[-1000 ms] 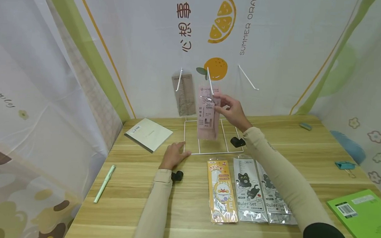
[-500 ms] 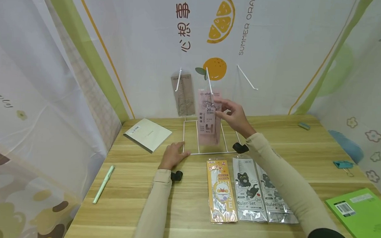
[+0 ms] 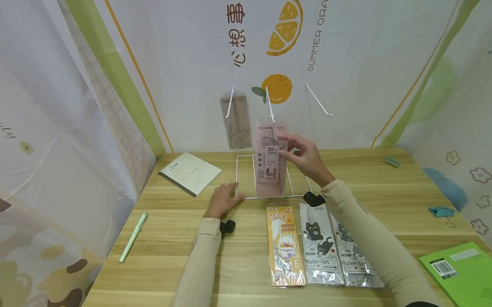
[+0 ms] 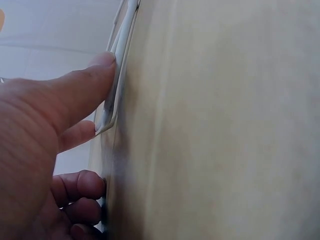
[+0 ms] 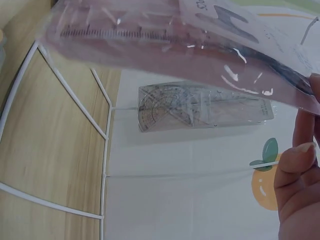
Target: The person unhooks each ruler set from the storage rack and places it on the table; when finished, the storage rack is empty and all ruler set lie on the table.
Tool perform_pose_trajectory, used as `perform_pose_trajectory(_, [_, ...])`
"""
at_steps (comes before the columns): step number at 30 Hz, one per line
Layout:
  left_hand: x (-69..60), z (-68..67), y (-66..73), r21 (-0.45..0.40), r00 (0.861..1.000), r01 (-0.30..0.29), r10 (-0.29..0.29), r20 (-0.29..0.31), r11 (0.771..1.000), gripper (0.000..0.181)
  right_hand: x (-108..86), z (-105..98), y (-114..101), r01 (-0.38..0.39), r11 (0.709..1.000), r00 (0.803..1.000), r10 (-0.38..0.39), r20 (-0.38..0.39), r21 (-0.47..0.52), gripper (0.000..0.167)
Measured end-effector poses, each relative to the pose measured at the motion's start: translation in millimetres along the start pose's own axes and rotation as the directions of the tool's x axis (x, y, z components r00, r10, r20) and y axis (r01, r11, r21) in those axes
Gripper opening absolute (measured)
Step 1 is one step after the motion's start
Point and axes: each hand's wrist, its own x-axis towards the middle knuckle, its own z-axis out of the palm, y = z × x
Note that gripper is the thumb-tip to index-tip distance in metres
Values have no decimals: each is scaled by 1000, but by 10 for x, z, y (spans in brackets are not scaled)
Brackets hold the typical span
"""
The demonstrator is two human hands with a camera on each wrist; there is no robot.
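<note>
My right hand (image 3: pixel 307 159) pinches the right edge of a pink ruler-set packet (image 3: pixel 266 172), held upright just below the tip of the middle white hook (image 3: pixel 270 104). In the right wrist view the pink packet (image 5: pixel 150 45) spans the top, with fingers at its edge. A greyish-brown ruler packet (image 3: pixel 236 121) hangs on the left hook. My left hand (image 3: pixel 222 201) rests at the front left corner of the white wire rack base (image 3: pixel 264 198); in the left wrist view its thumb and a finger touch the wire (image 4: pixel 120 55).
An orange duck packet (image 3: pixel 286 250) and two grey cat ruler packets (image 3: pixel 322 246) lie in front of the rack. A notebook (image 3: pixel 192 174) and pen (image 3: pixel 133 237) are left; a green book (image 3: pixel 465 278), teal clip (image 3: pixel 442 212) and eraser (image 3: pixel 391 162) are right. The right hook (image 3: pixel 319 100) is bare.
My right hand has moved down and slightly right, lowering the pink packet from beside the middle hook to below its tip. My left hand has stayed at the rack's corner.
</note>
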Motion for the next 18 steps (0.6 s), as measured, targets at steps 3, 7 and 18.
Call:
perform_pose_trajectory(3, [1, 4, -3, 7, 1000, 6, -6, 7, 1000, 62, -37, 15, -99, 4, 1000, 1000, -4, -1, 19, 43])
perform_pose_trajectory(7, [6, 10, -6, 17, 1000, 0, 0, 5, 1000, 62, -77, 10, -84, 3, 1000, 1000, -3, -3, 15, 44])
perform_pose_trajectory(18, [24, 20, -14, 31, 1000, -4, 5, -9, 1000, 60, -135, -18, 71, 35, 998, 999, -34, -19, 61, 45])
